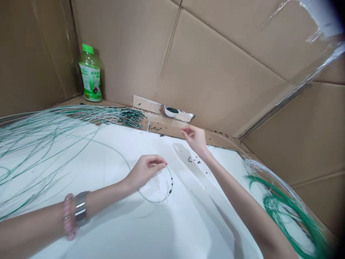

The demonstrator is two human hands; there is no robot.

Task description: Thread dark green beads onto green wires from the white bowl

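Observation:
Near the middle of the white surface, my left hand [148, 169] pinches a thin green cord [155, 201]. The cord hangs in a loop below the fingers, with several small dark beads [171, 185] on its right side. Farther up and to the right, my right hand [194, 137] is raised over the surface's far edge, its thumb and fingers pressed together. Whether anything tiny is between them is too small to tell. Loose dark beads [194, 160] lie beneath the right wrist. Behind the hands stands a small white cup [171, 112] filled with dark beads.
Many green and white cords [51, 135] with beaded ends spread over the left side. A coil of green cord [285, 212] lies at the right edge. A green-capped bottle [91, 77] stands at the back left. Cardboard walls [221, 68] enclose the back and sides.

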